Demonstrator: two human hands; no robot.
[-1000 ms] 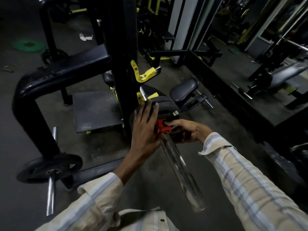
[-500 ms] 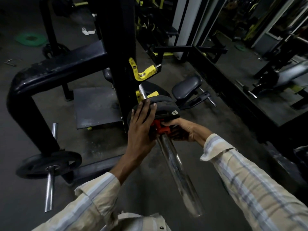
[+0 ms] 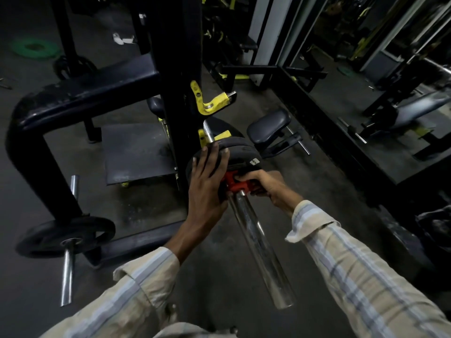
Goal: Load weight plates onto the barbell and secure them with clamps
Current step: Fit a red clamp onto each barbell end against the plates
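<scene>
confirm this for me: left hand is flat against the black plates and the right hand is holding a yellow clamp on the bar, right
Not quite. The head view shows the clamp is red, not yellow. The rest holds: the left hand lies flat on the black plates, and the right hand holds the clamp on the bar.

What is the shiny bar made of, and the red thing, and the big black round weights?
The bar looks like polished metal: it is silvery and mirrors light. The red clamp seems to be matte plastic, though that's unsure. The black plates look dull, maybe rubber-coated or painted metal; I can't tell which.
</scene>
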